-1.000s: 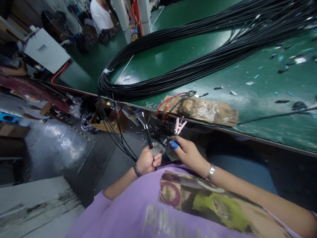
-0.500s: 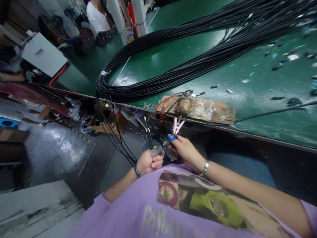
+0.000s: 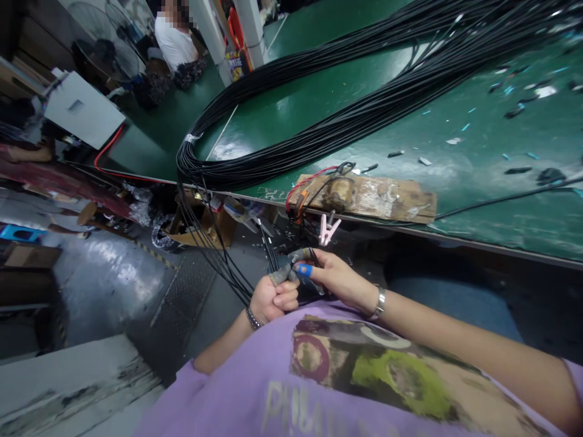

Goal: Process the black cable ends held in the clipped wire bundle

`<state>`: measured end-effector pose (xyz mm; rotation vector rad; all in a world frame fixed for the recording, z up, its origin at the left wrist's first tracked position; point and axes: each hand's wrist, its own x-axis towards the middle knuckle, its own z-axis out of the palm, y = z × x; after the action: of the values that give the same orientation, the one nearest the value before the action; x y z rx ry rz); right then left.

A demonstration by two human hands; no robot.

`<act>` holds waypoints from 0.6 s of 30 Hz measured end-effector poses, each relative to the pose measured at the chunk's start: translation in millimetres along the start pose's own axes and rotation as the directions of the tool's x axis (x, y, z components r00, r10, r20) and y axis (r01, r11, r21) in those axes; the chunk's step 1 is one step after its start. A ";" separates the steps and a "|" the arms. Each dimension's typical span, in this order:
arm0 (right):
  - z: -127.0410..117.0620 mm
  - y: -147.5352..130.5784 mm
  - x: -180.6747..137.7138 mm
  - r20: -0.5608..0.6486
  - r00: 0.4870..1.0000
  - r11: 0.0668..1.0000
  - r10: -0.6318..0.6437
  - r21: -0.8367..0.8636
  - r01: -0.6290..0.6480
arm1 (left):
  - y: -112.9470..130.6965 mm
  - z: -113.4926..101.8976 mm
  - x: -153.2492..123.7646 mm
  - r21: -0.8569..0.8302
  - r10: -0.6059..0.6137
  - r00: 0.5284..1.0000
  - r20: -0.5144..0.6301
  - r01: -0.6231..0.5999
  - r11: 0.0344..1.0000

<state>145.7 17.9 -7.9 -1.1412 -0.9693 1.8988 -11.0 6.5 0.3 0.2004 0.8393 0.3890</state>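
My left hand [image 3: 271,297] is closed in a fist round a few thin black cables [image 3: 270,252] whose stripped ends point up toward the bench edge. My right hand [image 3: 331,278], with blue tape on one fingertip and grey wraps on others, pinches at the same cables just above my left thumb. A thick bundle of black cables [image 3: 319,121] loops over the green bench [image 3: 455,176] and hangs off its left corner down to my left hand. A pink clip [image 3: 327,229] hangs at the bench edge just above my hands.
A taped cardboard pad [image 3: 378,197] with red and black wires lies at the bench edge. Small scraps litter the green top. A cardboard box [image 3: 200,221] sits under the corner. Another person in a white shirt [image 3: 172,36] sits far back left.
My right hand has dropped from near the pink clip down and left onto the cables at my left thumb. The cable ends have lowered slightly with my left hand.
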 end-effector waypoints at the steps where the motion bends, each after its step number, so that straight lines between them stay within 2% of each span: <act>1: -0.2 0.6 0.6 0.008 1.000 1.000 0.000 0.002 0.000 | -1.0 0.7 1.0 0.016 -0.002 1.000 -0.009 0.002 1.000; 3: -0.7 2.3 2.0 0.009 1.000 1.000 0.001 0.011 -0.001 | -4.6 3.3 4.3 0.053 0.052 0.996 -0.069 -0.048 0.997; 4: -1.0 3.2 2.8 0.000 1.000 1.000 0.001 0.019 -0.001 | -7.1 4.8 6.4 0.084 0.130 0.983 -0.127 -0.120 0.989; 5: -1.5 4.1 3.6 -0.012 1.000 1.000 0.001 0.028 0.000 | -9.9 6.1 8.7 0.133 0.238 0.951 -0.198 -0.214 0.968; 6: -1.9 5.0 4.2 -0.027 1.000 0.999 -0.001 0.040 0.002 | -12.8 6.9 10.9 0.211 0.365 0.892 -0.268 -0.315 0.925; 8: -2.4 6.9 5.0 -0.060 0.998 0.998 -0.005 0.061 0.009 | -18.0 6.4 14.6 0.425 0.589 0.733 -0.341 -0.438 0.792; 11: -1.3 9.9 5.2 -0.099 0.995 0.998 0.009 0.065 -0.002 | -22.2 0.2 17.0 0.711 0.808 0.510 -0.295 -0.448 0.542; 12: -0.3 10.8 5.2 -0.114 0.993 0.998 0.016 0.059 -0.010 | -22.7 -2.5 17.1 0.767 0.848 0.457 -0.269 -0.431 0.476; 13: 0.9 11.5 5.3 -0.131 0.991 0.999 0.025 0.048 -0.018 | -22.7 -4.8 17.1 0.804 0.871 0.424 -0.249 -0.410 0.429; 14: 2.0 12.2 5.5 -0.150 0.988 0.999 0.033 0.034 -0.028 | -22.5 -6.4 17.1 0.828 0.876 0.422 -0.233 -0.387 0.406; 15: 2.9 12.6 5.9 -0.169 0.985 0.999 0.043 0.020 -0.040 | -22.2 -7.1 17.1 0.840 0.868 0.447 -0.218 -0.366 0.400; 18: 2.4 12.4 7.6 -0.200 0.974 0.995 0.103 0.007 -0.104 | -20.9 -3.7 17.5 0.801 0.804 0.564 -0.186 -0.387 0.456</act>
<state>138.5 17.9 -20.8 -1.3791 -0.8170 1.8211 2.1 -5.2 -20.8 1.2132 1.4806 0.8699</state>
